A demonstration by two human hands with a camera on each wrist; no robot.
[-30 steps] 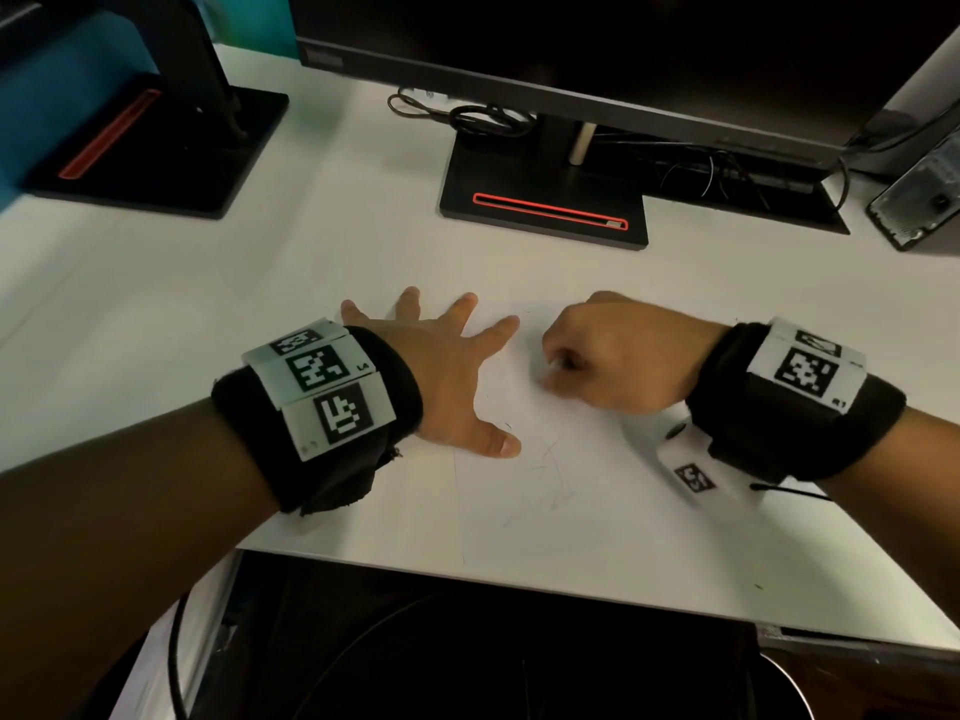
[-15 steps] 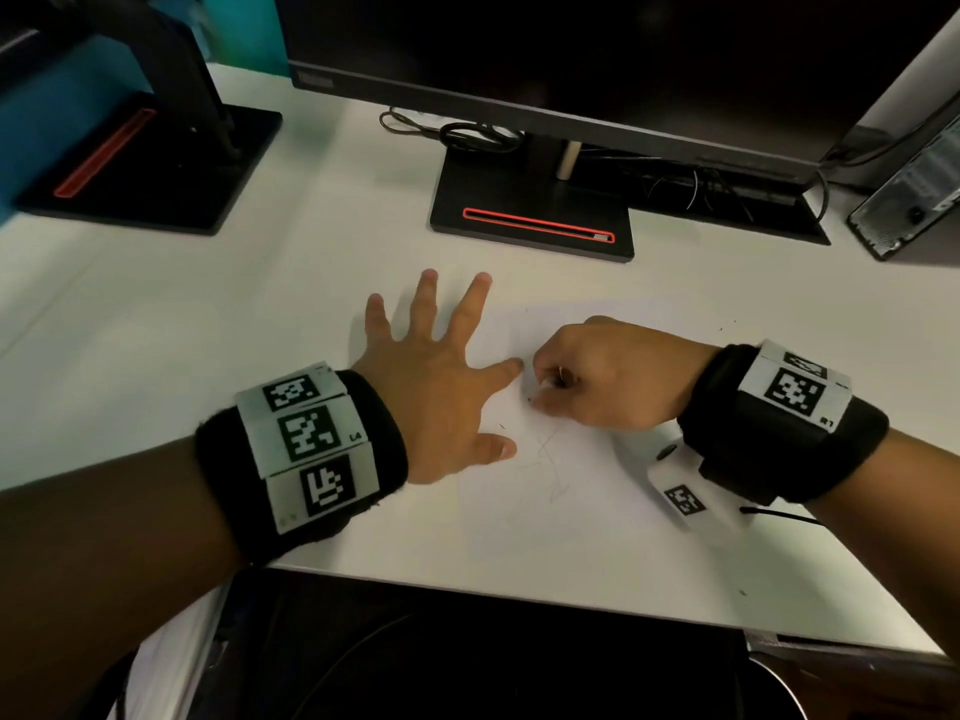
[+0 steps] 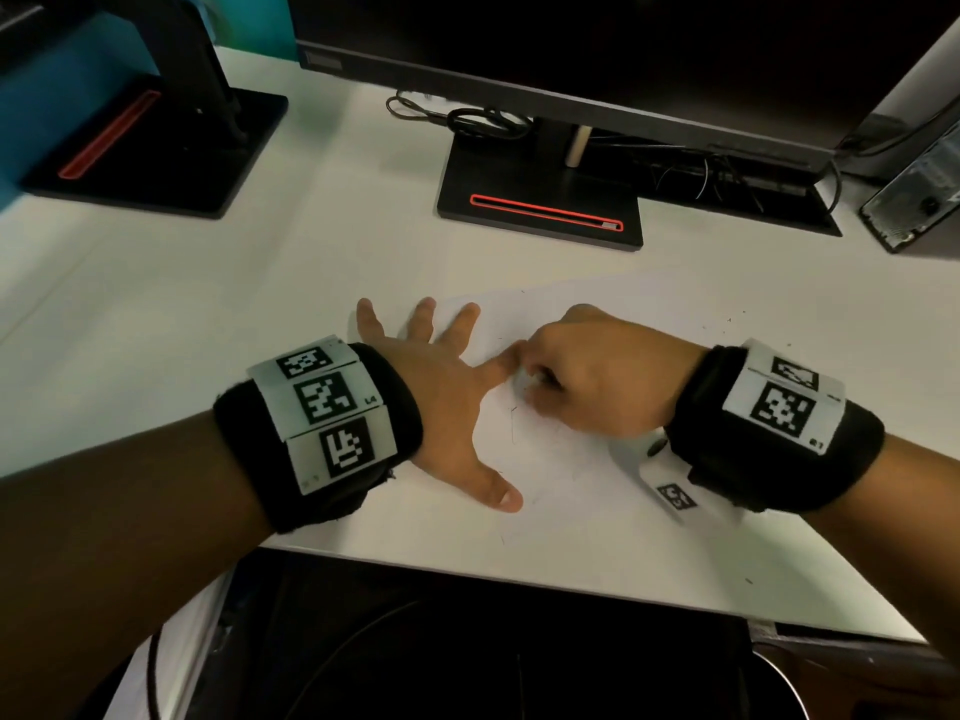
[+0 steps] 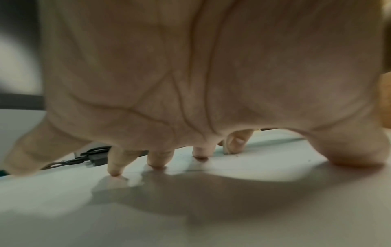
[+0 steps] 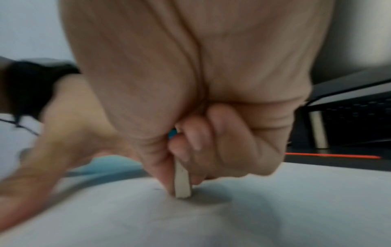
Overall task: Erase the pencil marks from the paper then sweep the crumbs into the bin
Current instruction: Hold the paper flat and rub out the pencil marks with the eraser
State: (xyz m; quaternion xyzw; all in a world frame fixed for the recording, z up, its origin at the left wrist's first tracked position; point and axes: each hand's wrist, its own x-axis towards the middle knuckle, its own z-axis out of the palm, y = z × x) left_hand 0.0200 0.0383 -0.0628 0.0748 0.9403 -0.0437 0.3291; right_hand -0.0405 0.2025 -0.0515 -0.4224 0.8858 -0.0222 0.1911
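Note:
A white sheet of paper [image 3: 597,511] lies on the white desk near its front edge, with faint pencil marks [image 3: 513,423] between my hands. My left hand [image 3: 447,376] lies flat with fingers spread, pressing the paper's left side. My right hand [image 3: 587,376] is curled around a white eraser [image 5: 182,182], whose lower end touches the paper right beside my left forefinger. In the head view the eraser is nearly hidden by the fingers. Small dark crumbs [image 3: 727,319] dot the paper and desk to the right.
A black monitor stand [image 3: 540,200] with a red strip stands behind the paper; a second stand [image 3: 156,142] is at the back left. Cables [image 3: 467,116] lie behind. A dark device [image 3: 914,205] sits at the far right. A round dark bin rim [image 3: 779,683] shows below the desk edge.
My right hand has slid the eraser left and back across the paper until it meets the left forefinger. My left hand stays spread on the sheet.

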